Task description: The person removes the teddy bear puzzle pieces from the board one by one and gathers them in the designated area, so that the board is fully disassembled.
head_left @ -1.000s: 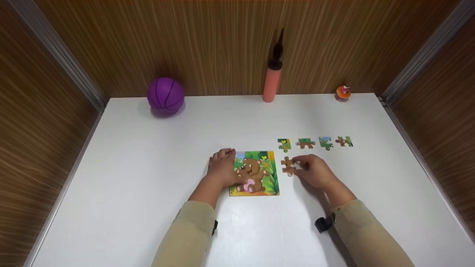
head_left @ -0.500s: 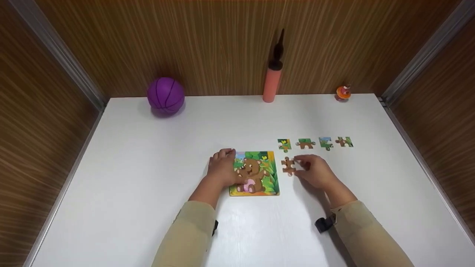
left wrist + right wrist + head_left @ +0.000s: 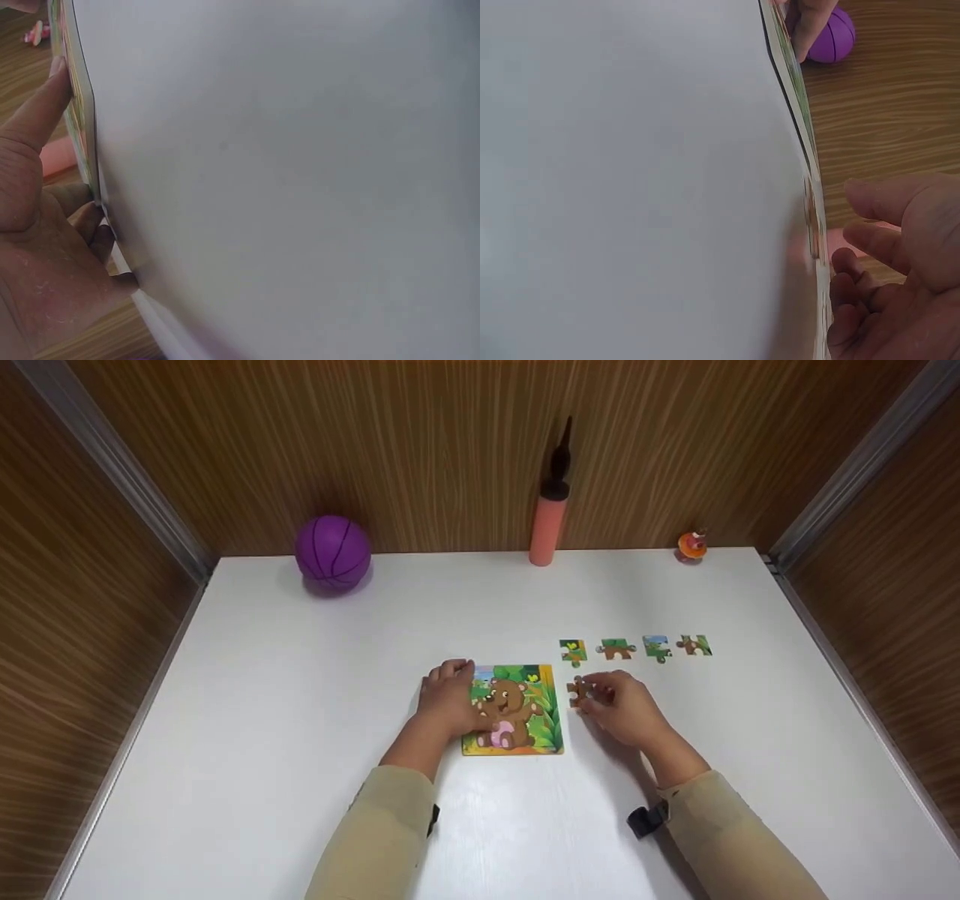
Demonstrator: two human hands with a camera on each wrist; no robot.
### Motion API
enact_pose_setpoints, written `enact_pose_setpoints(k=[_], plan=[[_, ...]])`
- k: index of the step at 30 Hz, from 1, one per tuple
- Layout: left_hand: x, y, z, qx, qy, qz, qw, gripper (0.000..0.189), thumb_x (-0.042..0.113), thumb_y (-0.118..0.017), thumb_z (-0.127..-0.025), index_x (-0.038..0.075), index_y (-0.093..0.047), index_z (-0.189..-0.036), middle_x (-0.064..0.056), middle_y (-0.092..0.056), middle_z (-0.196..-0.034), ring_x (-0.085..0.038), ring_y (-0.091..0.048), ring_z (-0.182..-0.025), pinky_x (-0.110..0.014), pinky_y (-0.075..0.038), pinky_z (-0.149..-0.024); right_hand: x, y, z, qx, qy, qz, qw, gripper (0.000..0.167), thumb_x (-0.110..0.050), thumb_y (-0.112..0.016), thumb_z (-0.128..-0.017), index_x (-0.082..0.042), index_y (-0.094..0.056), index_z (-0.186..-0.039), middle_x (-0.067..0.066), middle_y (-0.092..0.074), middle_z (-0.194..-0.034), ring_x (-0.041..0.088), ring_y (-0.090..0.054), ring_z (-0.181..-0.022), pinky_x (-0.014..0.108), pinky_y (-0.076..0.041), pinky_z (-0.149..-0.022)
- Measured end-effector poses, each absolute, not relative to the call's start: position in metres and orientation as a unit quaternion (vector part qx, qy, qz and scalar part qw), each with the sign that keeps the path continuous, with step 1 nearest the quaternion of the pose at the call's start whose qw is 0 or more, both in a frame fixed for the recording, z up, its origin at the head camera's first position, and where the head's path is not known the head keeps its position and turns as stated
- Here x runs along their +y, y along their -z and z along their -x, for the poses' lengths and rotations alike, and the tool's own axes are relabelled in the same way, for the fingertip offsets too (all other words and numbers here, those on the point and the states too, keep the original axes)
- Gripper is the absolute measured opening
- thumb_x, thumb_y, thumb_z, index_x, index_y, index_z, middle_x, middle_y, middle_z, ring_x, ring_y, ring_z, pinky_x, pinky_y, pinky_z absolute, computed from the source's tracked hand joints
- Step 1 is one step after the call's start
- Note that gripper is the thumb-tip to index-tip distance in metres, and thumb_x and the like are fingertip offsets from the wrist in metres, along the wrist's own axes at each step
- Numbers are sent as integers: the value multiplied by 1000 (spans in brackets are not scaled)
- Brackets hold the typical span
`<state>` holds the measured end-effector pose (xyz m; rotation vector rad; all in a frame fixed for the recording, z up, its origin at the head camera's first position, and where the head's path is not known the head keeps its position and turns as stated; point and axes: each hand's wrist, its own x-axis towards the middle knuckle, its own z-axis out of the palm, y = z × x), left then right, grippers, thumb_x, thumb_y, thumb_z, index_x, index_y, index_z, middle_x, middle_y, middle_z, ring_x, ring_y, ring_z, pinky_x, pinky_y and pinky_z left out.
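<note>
A square jigsaw puzzle (image 3: 529,727) with a brown bear picture lies on the table. My left hand (image 3: 448,705) holds it at its left side, the thumb across the picture and the fingers bent at the upper left corner. In the left wrist view, the thumb (image 3: 45,105) rests on the puzzle's face. Just right of the puzzle lies a loose brown puzzle piece (image 3: 575,694). My right hand (image 3: 630,711) reaches over its right side. In the right wrist view, thumb and index finger stand apart above the piece (image 3: 814,225), pinching nothing.
Several more puzzle pieces (image 3: 617,649) form a row above the right hand. Along the back wall stand a purple ball (image 3: 334,551), a pink hand pump (image 3: 548,529) with a black nozzle, and a small orange toy figure (image 3: 692,546). Wood-grain walls enclose the white table (image 3: 300,720).
My right hand has shifted slightly left, from the loose brown piece's right edge to over it. The left hand and the puzzle stay in place.
</note>
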<state>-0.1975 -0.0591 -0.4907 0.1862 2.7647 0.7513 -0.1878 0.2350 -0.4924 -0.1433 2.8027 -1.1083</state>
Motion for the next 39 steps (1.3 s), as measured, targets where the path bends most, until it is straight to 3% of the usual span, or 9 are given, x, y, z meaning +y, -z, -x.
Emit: enact_pose_setpoints(k=[10, 21, 35, 39], plan=[[-59, 490, 196, 952, -268, -59, 134, 113, 43, -95, -78, 5, -33, -166, -12, -33, -165, -34, -27, -153, -51, -17, -129, 210, 493, 181, 926, 362, 91, 56, 34, -6, -75, -96, 2, -71, -129, 13, -64, -107, 27, -61, -97, 44, -54, -88], [-59, 489, 195, 951, -273, -54, 136, 115, 45, -95, -77, 5, -34, -166, -11, -33, -165, -34, -25, -155, -52, -14, -130, 178, 492, 179, 935, 330, 114, 64, 35, -16, -81, -96, -2, -75, -127, 7, -65, -109, 22, -58, -95, 45, -53, -88], [-55, 488, 194, 954, -257, -56, 144, 111, 43, -92, -82, 5, -30, -167, -13, -31, -167, -36, -22, -156, -54, -11, -130, 147, 501, 174, 936, 299, 181, 52, 23, -20, -76, -100, -8, -78, -120, 0, -62, -94, 17, -54, -86, 38, -50, -74], [-55, 487, 195, 953, -257, -55, 147, 110, 39, -91, -84, 5, -29, -167, -13, -29, -169, -36, -20, -158, -56, -8, -130, 141, 504, 175, 932, 303, 195, 42, 24, -15, -76, -99, -6, -78, -121, 2, -66, -100, 18, -57, -91, 41, -53, -81]])
